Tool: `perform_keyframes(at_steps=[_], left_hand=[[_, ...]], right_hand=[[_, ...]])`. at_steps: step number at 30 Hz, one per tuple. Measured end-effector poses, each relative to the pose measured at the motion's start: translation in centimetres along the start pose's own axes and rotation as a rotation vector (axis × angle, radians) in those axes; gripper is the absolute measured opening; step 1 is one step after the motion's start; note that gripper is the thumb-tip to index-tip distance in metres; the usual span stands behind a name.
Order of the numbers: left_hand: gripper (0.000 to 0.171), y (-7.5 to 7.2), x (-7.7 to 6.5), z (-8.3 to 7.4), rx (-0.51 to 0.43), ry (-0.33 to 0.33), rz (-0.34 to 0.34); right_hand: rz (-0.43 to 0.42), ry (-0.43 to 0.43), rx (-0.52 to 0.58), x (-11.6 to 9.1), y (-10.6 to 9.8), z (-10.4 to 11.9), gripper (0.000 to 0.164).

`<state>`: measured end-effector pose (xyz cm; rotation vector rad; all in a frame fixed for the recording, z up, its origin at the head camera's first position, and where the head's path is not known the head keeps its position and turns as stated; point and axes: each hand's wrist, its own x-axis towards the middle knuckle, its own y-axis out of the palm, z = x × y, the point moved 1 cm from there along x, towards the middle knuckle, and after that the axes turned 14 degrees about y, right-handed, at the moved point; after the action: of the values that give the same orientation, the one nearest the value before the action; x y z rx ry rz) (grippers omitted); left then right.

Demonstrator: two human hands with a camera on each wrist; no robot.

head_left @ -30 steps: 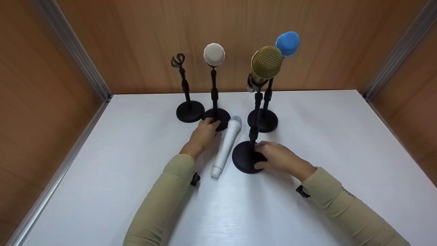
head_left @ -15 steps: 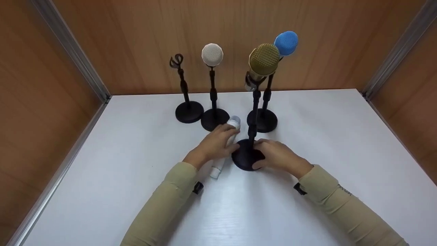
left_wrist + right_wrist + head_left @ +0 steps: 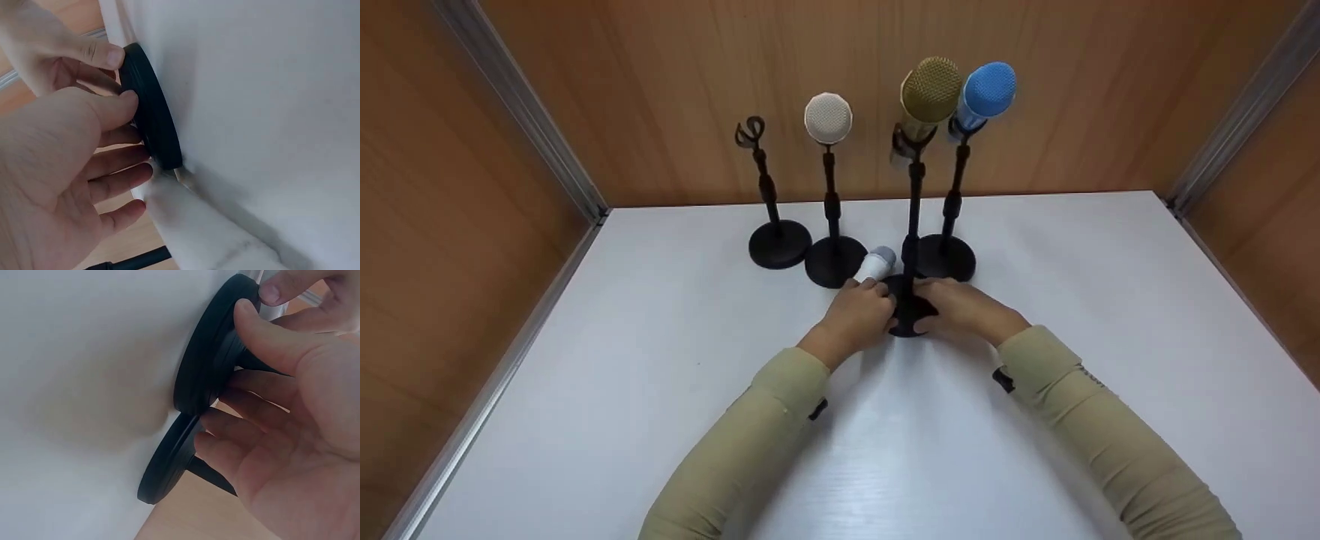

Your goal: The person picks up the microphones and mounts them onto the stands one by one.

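A gold microphone (image 3: 931,90) sits upright in the clip of a black desk stand (image 3: 915,202). My left hand (image 3: 856,315) holds the left side of that stand's round base (image 3: 154,115), thumb at the rim. From the other side my right hand (image 3: 967,311) grips the same base, its thumb on the edge and its fingers around the pole side in the right wrist view. The two thumbs are close together there. A white microphone (image 3: 877,262) lies on the table, its lower body hidden behind my left hand.
Behind stand a blue microphone (image 3: 988,90) on a stand with its base (image 3: 949,259) close to the held one, a white-headed microphone (image 3: 828,118) on a stand, and a bare stand (image 3: 769,191) at left. Wooden panels (image 3: 697,97) enclose the white table (image 3: 660,360).
My left hand has come from the white-headed microphone's stand base, across the lying microphone, to the gold microphone's stand. That stand has slid back toward the blue microphone's stand, my right hand staying on it.
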<state>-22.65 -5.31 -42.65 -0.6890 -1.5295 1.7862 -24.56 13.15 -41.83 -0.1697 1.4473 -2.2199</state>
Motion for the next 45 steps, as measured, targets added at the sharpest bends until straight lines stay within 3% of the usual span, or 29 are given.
perform_keyframes(at_steps=[5,9,14,28,32,36,40,45], left_hand=[[0.052,0.0,1.4,-0.1,0.029,-0.098,0.117],[0.047,0.3,2.4,-0.2,0.083,-0.135,0.154],[0.039,0.8,2.9,-0.1,0.14,-0.15,0.16],[0.043,1.2,3.4,0.9,0.125,-0.175,0.173],[0.039,1.1,3.2,1.2,0.104,-0.156,0.133],[0.033,0.9,2.5,1.8,0.033,-0.126,0.013],[0.038,0.3,1.6,2.8,-0.138,-0.119,-0.129],[0.037,-0.4,-0.5,5.1,-0.344,-0.214,-0.267]], right_hand=[[0.027,0.07,-0.023,1.2,-0.7,0.0,0.056],[0.038,0.139,-0.01,2.2,-1.1,-0.3,0.06],[0.081,0.245,-0.001,3.2,-1.4,-0.5,0.067],[0.137,0.332,-0.027,4.4,-1.5,-0.5,0.068],[0.119,0.3,-0.03,4.4,-1.3,-0.7,0.066],[0.074,0.261,-0.038,4.1,-1.1,-0.8,0.062],[0.001,0.255,-0.025,3.7,-1.3,-1.0,0.05],[-0.11,0.257,0.016,3.2,-1.7,-0.5,0.036]])
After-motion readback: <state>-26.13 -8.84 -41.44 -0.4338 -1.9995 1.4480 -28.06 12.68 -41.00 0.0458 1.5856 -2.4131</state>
